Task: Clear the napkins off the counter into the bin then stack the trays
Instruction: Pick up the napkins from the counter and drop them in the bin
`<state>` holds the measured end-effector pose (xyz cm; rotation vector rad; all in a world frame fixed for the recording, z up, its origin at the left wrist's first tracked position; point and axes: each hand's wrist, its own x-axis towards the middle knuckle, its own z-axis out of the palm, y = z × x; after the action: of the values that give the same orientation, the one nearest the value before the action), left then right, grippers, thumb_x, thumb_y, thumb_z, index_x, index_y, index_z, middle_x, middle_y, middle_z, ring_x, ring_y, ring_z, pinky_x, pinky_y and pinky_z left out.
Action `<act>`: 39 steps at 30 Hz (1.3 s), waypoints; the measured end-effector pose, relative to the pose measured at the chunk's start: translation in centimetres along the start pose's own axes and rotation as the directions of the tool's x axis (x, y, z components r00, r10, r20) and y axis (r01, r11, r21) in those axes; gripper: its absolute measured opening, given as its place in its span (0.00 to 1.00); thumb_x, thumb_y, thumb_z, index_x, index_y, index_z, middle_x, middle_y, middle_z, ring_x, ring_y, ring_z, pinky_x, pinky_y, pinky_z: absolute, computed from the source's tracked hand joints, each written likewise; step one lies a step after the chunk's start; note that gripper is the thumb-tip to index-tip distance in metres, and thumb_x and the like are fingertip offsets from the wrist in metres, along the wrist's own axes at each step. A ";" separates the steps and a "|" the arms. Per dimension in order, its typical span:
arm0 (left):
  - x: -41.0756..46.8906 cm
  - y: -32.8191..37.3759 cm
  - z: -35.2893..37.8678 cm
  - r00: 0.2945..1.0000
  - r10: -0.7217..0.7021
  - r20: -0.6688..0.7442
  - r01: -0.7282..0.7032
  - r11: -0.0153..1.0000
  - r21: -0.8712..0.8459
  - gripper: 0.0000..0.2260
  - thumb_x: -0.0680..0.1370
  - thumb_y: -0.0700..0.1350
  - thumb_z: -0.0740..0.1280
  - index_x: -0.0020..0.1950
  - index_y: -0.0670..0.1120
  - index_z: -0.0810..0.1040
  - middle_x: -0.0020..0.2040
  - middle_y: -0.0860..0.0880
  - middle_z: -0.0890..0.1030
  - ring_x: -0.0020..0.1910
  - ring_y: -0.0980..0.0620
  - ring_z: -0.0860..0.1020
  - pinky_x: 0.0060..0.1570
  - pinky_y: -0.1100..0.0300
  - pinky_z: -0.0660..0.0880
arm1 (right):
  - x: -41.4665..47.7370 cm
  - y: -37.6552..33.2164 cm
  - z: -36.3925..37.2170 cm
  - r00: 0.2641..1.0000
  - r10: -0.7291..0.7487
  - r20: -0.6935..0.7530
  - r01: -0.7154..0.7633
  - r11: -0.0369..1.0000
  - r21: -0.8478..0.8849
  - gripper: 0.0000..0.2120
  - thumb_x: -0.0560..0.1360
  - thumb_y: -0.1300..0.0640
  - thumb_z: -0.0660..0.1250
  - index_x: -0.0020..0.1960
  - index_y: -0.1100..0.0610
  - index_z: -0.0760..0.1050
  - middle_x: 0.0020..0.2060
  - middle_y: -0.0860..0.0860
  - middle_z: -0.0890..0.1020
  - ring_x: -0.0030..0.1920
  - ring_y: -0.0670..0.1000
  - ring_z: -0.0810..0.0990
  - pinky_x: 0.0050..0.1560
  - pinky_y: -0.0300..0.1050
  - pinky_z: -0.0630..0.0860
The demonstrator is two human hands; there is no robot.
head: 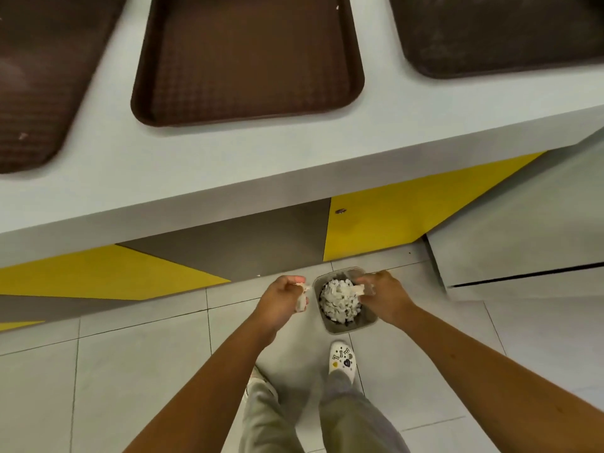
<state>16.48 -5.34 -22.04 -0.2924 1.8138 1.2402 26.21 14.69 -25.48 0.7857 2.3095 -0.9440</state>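
Napkins fill the bin; both hands hold more.

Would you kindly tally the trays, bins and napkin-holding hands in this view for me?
Brown trays: 3
Bin: 1
Hands gripping napkin scraps, left hand and right hand: 2
Total: 6

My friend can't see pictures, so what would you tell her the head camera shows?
A person's left hand and right hand each hold crumpled napkins at a small floor bin full of napkins. Above, three brown trays lie side by side on the pale counter.
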 end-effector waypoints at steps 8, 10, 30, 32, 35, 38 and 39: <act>2.7 -2.4 4.0 0.983 -0.185 -0.003 0.185 0.982 -0.027 0.05 0.79 0.38 0.65 0.53 0.46 0.76 0.54 0.38 0.80 0.52 0.40 0.80 0.55 0.45 0.79 | 0.1 2.1 -1.1 0.997 0.002 -0.071 0.009 0.989 0.147 0.10 0.75 0.58 0.69 0.56 0.51 0.80 0.56 0.56 0.77 0.51 0.53 0.79 0.51 0.39 0.71; 3.4 -2.5 5.3 0.978 -0.207 -0.007 0.207 0.978 -0.020 0.05 0.78 0.38 0.66 0.49 0.49 0.76 0.57 0.38 0.80 0.54 0.39 0.80 0.55 0.45 0.79 | 0.1 2.5 -1.6 0.997 -0.020 -0.071 0.031 0.987 0.155 0.08 0.76 0.58 0.68 0.54 0.51 0.81 0.54 0.54 0.77 0.51 0.51 0.79 0.51 0.38 0.69; -1.6 2.3 1.2 1.000 0.018 0.005 -0.018 1.000 0.023 0.08 0.81 0.40 0.60 0.54 0.46 0.78 0.47 0.48 0.80 0.43 0.52 0.77 0.42 0.60 0.70 | -4.4 -6.5 -5.5 0.937 -0.319 -0.141 0.341 0.924 0.173 0.07 0.76 0.58 0.68 0.53 0.50 0.79 0.49 0.47 0.80 0.41 0.38 0.75 0.45 0.33 0.71; -3.9 3.4 -1.0 0.994 0.113 -0.008 -0.113 0.992 0.057 0.10 0.81 0.38 0.58 0.52 0.46 0.79 0.45 0.49 0.81 0.42 0.53 0.77 0.39 0.63 0.69 | -5.6 -8.8 -5.7 0.922 -0.362 -0.137 0.379 0.916 0.128 0.07 0.75 0.57 0.69 0.53 0.49 0.79 0.49 0.46 0.80 0.42 0.37 0.75 0.42 0.29 0.69; -7.4 5.2 -4.9 0.966 0.255 -0.039 -0.249 0.962 0.113 0.09 0.81 0.38 0.60 0.49 0.45 0.79 0.42 0.48 0.81 0.41 0.53 0.79 0.36 0.69 0.71 | -7.4 -13.0 -6.1 0.896 -0.427 -0.120 0.439 0.894 0.093 0.07 0.75 0.56 0.70 0.52 0.48 0.79 0.47 0.46 0.80 0.41 0.39 0.76 0.43 0.33 0.71; -10.9 6.9 -10.2 0.921 0.386 -0.059 -0.371 0.912 0.173 0.09 0.80 0.38 0.62 0.47 0.48 0.79 0.40 0.48 0.81 0.39 0.55 0.79 0.39 0.69 0.72 | -9.1 -18.7 -6.3 0.844 -0.525 -0.109 0.533 0.845 0.051 0.07 0.75 0.55 0.70 0.52 0.48 0.80 0.45 0.45 0.81 0.43 0.41 0.78 0.45 0.36 0.73; -11.8 7.5 -12.0 0.906 0.417 -0.070 -0.397 0.896 0.199 0.09 0.80 0.39 0.62 0.46 0.49 0.79 0.40 0.49 0.81 0.39 0.55 0.79 0.41 0.66 0.72 | -9.5 -20.5 -6.5 0.828 -0.550 -0.109 0.557 0.829 0.044 0.07 0.75 0.54 0.70 0.52 0.48 0.80 0.45 0.44 0.81 0.44 0.41 0.78 0.46 0.36 0.73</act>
<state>12.21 -15.07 -7.02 0.1360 2.1418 1.3477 17.36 4.49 -6.22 0.1641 2.6565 -1.2629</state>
